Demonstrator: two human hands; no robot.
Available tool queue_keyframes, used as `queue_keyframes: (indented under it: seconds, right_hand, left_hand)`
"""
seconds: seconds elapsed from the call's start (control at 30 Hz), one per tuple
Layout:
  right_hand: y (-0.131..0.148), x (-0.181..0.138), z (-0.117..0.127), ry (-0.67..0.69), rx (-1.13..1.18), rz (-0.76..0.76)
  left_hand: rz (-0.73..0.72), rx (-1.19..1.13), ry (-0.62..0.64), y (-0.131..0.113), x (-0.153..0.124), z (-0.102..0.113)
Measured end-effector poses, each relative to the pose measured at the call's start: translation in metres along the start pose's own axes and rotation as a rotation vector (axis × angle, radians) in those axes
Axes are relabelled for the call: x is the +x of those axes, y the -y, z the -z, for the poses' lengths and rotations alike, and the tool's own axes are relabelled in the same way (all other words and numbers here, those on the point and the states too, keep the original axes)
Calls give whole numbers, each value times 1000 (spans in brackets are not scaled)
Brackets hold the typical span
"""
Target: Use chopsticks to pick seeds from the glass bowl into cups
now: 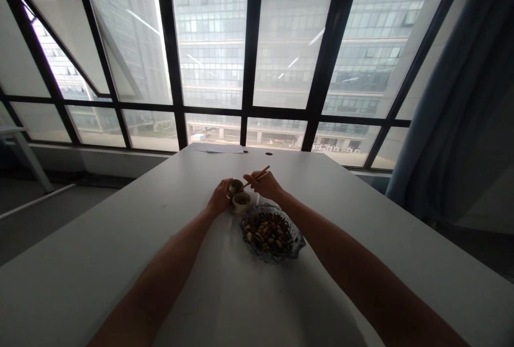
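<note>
My left hand [219, 197] is closed round the side of a small round lid or cup [234, 187], tilted with its hollow side showing; which of the two I cannot tell. Just below it stands a small pale pot [241, 207] with something dark inside. Wooden chopsticks [261, 174] are gripped in my right hand [265, 183], their lower tips down at the tilted piece and the pot's far rim. Whether anything is between the tips is too small to tell. Nearer to me, a clear glass bowl [299, 244] with a wavy rim holds brown nuts and dark, thin pieces.
All this stands on a large white table [193, 283]. White papers [219, 149] lie at its far edge, close to two dark round spots. Windows with dark frames rise behind. A blue curtain [450, 84] hangs at the right, and another white table [14, 131] is at the left.
</note>
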State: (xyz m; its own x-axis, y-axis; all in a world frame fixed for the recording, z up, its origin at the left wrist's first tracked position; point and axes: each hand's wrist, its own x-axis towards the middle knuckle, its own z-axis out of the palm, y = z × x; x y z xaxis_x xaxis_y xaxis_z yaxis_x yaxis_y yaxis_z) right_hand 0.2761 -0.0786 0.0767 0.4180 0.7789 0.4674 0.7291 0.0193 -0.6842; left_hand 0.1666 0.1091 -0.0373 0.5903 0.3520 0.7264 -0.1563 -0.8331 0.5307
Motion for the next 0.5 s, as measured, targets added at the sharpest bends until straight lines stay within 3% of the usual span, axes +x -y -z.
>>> queue_keyframes:
  seconds: [0.17,0.27,0.37,0.5]
  right_hand:
    - [9,-10,10,19,15,20]
    - [17,-22,21,-86,46,53]
    - [26,-41,41,-165,103,62]
    - [35,-73,80,-259,179,-37]
  left_hand:
    - [27,7,12,0,0,-1]
    - [36,16,20,1,0,-1]
    - [59,19,15,2,0,-3]
    - [119,25,-6,5,0,-4]
